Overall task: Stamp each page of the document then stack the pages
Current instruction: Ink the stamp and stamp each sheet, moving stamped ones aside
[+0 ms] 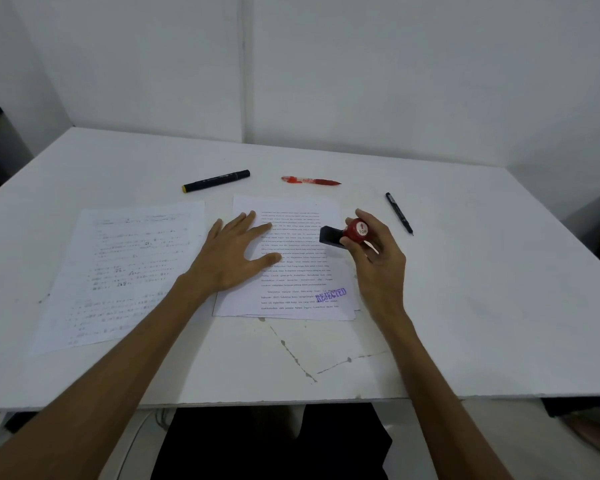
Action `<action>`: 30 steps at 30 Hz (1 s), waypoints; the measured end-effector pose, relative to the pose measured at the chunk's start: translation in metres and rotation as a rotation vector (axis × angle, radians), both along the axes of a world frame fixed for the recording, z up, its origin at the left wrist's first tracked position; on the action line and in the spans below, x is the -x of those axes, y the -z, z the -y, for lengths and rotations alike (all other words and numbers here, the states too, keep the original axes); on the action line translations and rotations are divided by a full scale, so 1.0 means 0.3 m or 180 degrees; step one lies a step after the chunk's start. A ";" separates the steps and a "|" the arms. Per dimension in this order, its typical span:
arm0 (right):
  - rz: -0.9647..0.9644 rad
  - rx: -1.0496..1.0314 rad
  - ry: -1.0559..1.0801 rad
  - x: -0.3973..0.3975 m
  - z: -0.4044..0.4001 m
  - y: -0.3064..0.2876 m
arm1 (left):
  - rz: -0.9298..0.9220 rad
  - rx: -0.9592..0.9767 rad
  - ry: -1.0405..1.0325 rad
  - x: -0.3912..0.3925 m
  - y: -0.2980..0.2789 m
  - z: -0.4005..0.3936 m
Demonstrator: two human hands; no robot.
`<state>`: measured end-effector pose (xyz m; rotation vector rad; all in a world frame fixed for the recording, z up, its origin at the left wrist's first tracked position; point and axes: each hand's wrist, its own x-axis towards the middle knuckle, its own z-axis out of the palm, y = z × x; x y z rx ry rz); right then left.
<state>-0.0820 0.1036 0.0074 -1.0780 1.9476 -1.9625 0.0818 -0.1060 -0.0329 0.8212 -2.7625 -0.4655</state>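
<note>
A single wide-angle head view looks forward and steeply down from above the near edge of the white bench [465, 306], close enough that both forearms run in from the bottom corners. It faces the white walls at the bench's far side. The frame takes in the whole benchtop, bowed by the lens.

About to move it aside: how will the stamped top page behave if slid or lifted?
The thin white printed page with the purple stamp mark will probably flop when lifted by one edge. It likely slides easily over the sheets beneath, since the flat left hand pins it.
</note>
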 end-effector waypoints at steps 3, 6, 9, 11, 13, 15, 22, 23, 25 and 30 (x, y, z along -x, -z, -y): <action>-0.0046 0.0048 -0.0067 0.003 0.046 0.001 | -0.0060 -0.0080 -0.0020 -0.003 -0.002 0.000; -0.0090 0.0004 -0.0150 0.010 0.091 0.009 | -0.0089 -0.0116 -0.0032 -0.005 -0.005 -0.003; -0.0135 -0.0039 -0.0214 0.019 0.124 0.015 | -0.0145 -0.0156 -0.0029 -0.008 -0.012 -0.006; -0.0146 -0.0051 -0.0218 0.026 0.137 0.016 | -0.0195 -0.0189 -0.0033 -0.008 -0.012 -0.007; -0.0134 -0.0084 -0.0207 0.034 0.144 0.019 | -0.0247 -0.0242 -0.0051 -0.008 -0.008 -0.008; -0.0155 -0.0124 -0.0204 0.039 0.149 0.020 | -0.0300 -0.0279 -0.0088 -0.006 -0.008 -0.005; -0.0178 -0.0194 -0.0211 0.048 0.148 0.025 | -0.0888 -0.0201 -0.0479 0.002 -0.035 -0.007; -0.0177 -0.0195 -0.0217 0.049 0.148 0.025 | -0.0889 -0.0168 -0.0612 0.003 -0.041 -0.002; -0.0172 -0.0191 -0.0231 0.049 0.148 0.026 | -0.0782 -0.0022 -0.0954 0.009 -0.056 0.009; -0.0112 -0.0164 -0.0253 0.052 0.147 0.026 | -0.0261 0.0131 -0.1770 0.042 -0.091 0.035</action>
